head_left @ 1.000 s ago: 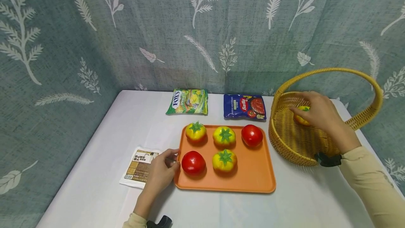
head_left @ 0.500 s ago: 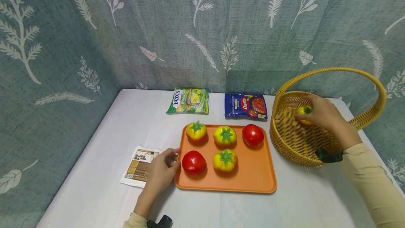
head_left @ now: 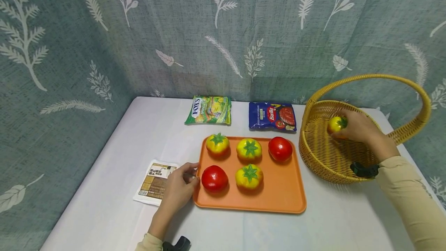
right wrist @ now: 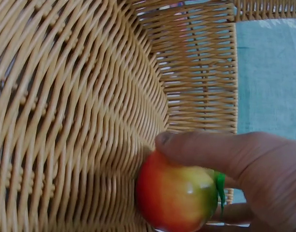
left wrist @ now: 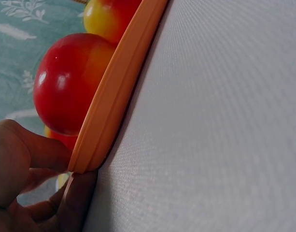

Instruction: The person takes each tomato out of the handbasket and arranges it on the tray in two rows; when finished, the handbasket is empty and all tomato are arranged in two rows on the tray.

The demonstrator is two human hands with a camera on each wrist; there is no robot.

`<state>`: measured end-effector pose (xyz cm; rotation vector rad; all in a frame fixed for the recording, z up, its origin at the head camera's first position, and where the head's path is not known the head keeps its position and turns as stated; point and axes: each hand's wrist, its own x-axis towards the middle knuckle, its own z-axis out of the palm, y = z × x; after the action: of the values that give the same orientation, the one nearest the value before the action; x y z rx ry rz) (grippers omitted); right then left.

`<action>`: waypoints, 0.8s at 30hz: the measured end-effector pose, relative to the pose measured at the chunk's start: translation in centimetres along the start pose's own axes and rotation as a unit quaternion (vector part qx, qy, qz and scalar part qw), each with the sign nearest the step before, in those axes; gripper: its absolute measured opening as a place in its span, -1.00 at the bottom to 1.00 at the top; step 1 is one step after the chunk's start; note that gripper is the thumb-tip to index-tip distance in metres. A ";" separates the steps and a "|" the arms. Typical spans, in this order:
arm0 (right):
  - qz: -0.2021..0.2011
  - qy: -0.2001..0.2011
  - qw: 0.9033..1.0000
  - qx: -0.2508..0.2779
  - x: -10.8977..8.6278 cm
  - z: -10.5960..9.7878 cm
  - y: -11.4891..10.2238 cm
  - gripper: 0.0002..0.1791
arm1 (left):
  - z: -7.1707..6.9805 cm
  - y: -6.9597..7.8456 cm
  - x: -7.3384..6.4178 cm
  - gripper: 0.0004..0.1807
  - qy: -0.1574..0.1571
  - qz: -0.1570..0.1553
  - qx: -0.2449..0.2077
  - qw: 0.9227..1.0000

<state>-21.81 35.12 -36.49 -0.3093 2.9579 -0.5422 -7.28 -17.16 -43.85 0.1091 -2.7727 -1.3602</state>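
In the head view, my left hand pinches the left rim of an orange tray. The left wrist view shows the thumb and fingers around the tray's corner. Several tomatoes lie on the tray: red ones at front left and back right, and three yellow ones with green tops, one being the front middle tomato. Inside the wicker basket, my right hand holds a yellow-red tomato low against the weave, thumb across it. Its other fingers are partly hidden.
A green FOX'S candy bag and a blue Barilla pouch lie behind the tray. A brown and white packet is left of it, partly under my left forearm's view. The basket's tall handle arches over my right hand.
My right hand has shifted a little to the right around the tomato in the basket, so more of the tomato shows. The left hand stays at the tray's rim; the view has drifted slightly.
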 end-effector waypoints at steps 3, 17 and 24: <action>-0.001 0.002 1.000 0.000 0.0 0.1 0.2 -0.06 | 0.0 0.0 0.0 -0.58 -0.001 -0.003 0.001 1.000; 0.001 0.053 0.999 -0.001 0.0 0.0 0.0 -0.14 | 0.0 0.1 0.0 -0.58 -0.002 -0.003 -0.003 1.000; 0.010 0.068 0.998 -0.010 -0.5 -0.9 -0.7 -0.18 | -0.1 0.1 0.1 -0.58 -0.002 0.001 -0.005 1.000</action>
<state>-21.34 34.86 -35.35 -0.2547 3.0962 -0.5529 -7.34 -17.17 -43.73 0.1027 -2.7691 -1.3752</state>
